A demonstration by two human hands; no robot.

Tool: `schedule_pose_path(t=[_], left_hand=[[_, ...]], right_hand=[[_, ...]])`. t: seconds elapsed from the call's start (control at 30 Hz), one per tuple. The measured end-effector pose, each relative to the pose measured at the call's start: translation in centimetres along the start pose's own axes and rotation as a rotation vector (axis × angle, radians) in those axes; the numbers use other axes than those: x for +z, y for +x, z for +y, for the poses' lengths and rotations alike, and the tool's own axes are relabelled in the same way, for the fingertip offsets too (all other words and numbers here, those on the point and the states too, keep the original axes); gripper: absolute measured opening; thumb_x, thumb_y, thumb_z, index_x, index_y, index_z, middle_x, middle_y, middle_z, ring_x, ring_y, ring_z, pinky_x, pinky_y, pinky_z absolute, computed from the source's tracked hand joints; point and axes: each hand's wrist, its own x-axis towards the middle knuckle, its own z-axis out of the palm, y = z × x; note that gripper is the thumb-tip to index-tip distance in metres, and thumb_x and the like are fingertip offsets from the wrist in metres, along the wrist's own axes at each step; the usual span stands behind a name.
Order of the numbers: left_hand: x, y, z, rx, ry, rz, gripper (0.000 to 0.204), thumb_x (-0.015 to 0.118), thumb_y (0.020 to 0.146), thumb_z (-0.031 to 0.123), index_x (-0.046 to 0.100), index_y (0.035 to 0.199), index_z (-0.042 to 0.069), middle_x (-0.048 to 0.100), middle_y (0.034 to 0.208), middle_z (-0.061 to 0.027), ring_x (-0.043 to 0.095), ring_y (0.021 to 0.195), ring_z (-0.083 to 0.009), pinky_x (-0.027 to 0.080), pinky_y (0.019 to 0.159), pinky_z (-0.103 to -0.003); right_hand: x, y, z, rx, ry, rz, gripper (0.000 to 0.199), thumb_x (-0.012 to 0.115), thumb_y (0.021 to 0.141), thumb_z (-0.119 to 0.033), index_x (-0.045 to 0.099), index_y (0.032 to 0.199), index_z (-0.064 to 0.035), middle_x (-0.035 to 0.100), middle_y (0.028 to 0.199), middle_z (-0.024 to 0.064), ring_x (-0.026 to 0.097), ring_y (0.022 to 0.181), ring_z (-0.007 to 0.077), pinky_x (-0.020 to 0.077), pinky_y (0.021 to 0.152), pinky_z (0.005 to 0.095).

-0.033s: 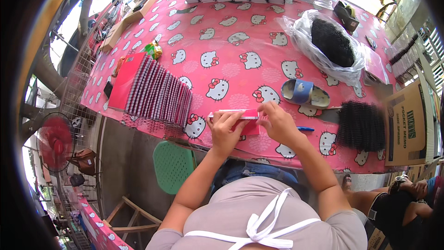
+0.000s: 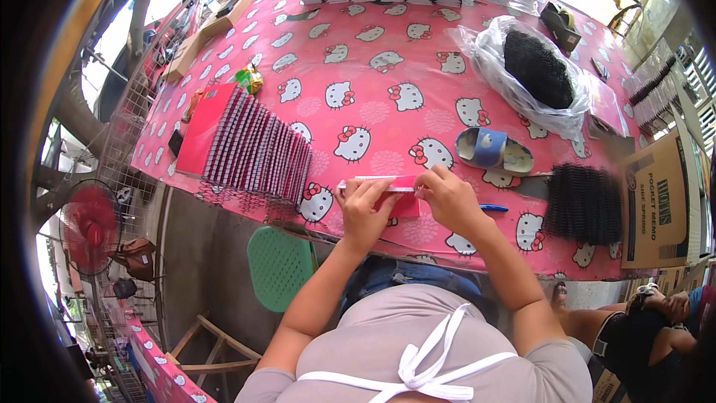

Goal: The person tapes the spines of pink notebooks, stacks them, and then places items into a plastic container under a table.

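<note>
Both hands close on a small red notebook point(image 2: 394, 195) at the centre of the frame: the left hand point(image 2: 363, 207) pinches its left end, the right hand point(image 2: 446, 195) its right end, over the near edge of the bench point(image 2: 388, 52). A blue pen point(image 2: 494, 208) lies just right. A fanned row of red spiral notebooks point(image 2: 253, 149) sits left; black coil bindings point(image 2: 584, 201) lie right, a tape roll point(image 2: 494, 151) beyond.

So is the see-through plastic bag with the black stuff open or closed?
Open, it seems. The clear plastic bag lies spread on the table with its mouth loose, not tied, and the black bundle shows uncovered inside.
</note>
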Motion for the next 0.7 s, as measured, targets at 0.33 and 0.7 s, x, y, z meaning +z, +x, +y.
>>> schedule_pose_path(t=[0.33, 0.7], left_hand=[[0.3, -0.1, -0.7, -0.046, -0.094, -0.034, 0.021, 0.076, 0.066, 0.011, 0.071, 0.087, 0.012, 0.067, 0.086, -0.0013, 0.055, 0.085, -0.0185, 0.035, 0.089, -0.039], [-0.3, 0.5, -0.8, 0.057, -0.118, -0.074, 0.029, 0.080, 0.062, 0.016, 0.066, 0.086, 0.011, 0.064, 0.084, -0.0016, 0.056, 0.083, -0.0191, 0.035, 0.092, -0.041]], right_hand=[[0.9, 0.3, -1.4, -0.061, -0.236, 0.069, 0.023, 0.065, 0.080, -0.020, 0.059, 0.097, -0.0055, 0.058, 0.088, 0.0123, 0.060, 0.081, 0.0309, 0.0488, 0.064, 0.0403], [-8.0, -2.2, 9.9, 0.390, -0.494, 0.215, 0.043, 0.073, 0.066, -0.011, 0.048, 0.100, -0.0030, 0.061, 0.091, 0.0155, 0.063, 0.080, 0.0289, 0.0498, 0.069, 0.0390]])
